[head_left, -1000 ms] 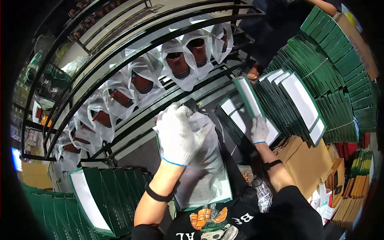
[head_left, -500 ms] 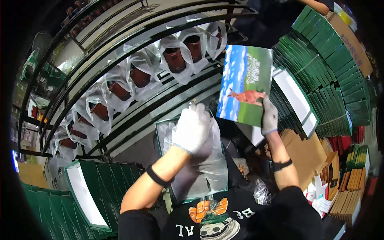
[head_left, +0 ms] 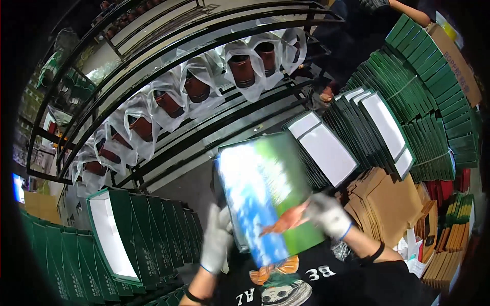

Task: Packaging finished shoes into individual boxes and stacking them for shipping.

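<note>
A large picture card (head_left: 246,189), blue sky on one side and green on the other with a reddish animal, lies tilted in front of my chest. My right hand (head_left: 329,214), in a whitish glove, is closed on its right edge. Most of the green-edged box (head_left: 221,151) is covered by the card. What lies inside the box is hidden. Beside the card's lower left edge is my gloved left hand (head_left: 216,238), its fingers stretched upward along the box's side. Whether it presses on the box or the card is unclear.
A black metal rack (head_left: 204,116) with brown containers in clear plastic bags (head_left: 198,87) crosses ahead. Green boxes (head_left: 158,234) stand in rows at left. More green cartons (head_left: 403,81) and brown cardboard (head_left: 384,200) are stacked at right. A co-worker's arm (head_left: 408,11) shows at top right.
My right hand has brought the picture card left and down over the box, covering the clear plastic in it. My left hand has moved from above the box down to its left side.
</note>
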`<state>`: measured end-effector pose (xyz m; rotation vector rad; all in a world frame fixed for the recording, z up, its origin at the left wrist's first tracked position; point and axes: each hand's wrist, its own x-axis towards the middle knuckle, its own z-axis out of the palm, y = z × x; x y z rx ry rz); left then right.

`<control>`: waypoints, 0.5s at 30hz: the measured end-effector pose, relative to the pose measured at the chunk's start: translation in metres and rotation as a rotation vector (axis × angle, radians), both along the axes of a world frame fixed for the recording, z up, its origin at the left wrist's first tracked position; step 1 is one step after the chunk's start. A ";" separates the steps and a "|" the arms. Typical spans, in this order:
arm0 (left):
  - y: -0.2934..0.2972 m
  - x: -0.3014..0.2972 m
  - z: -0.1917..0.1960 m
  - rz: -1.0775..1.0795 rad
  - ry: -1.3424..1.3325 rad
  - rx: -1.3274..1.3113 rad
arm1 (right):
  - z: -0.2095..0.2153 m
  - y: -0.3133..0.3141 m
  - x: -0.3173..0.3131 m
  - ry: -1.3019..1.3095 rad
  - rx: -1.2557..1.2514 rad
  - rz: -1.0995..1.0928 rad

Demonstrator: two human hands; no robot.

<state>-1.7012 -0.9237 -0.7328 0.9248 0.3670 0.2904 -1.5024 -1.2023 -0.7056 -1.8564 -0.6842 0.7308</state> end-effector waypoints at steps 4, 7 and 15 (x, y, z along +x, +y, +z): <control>-0.050 -0.035 -0.045 0.112 0.424 0.589 | -0.015 0.034 -0.043 0.097 -0.083 -0.154; -0.007 0.006 -0.045 0.238 0.233 0.848 | 0.037 0.071 0.014 -0.077 -0.197 0.095; 0.040 0.041 0.066 0.194 -0.272 0.288 | 0.107 0.125 0.057 -0.485 0.350 0.270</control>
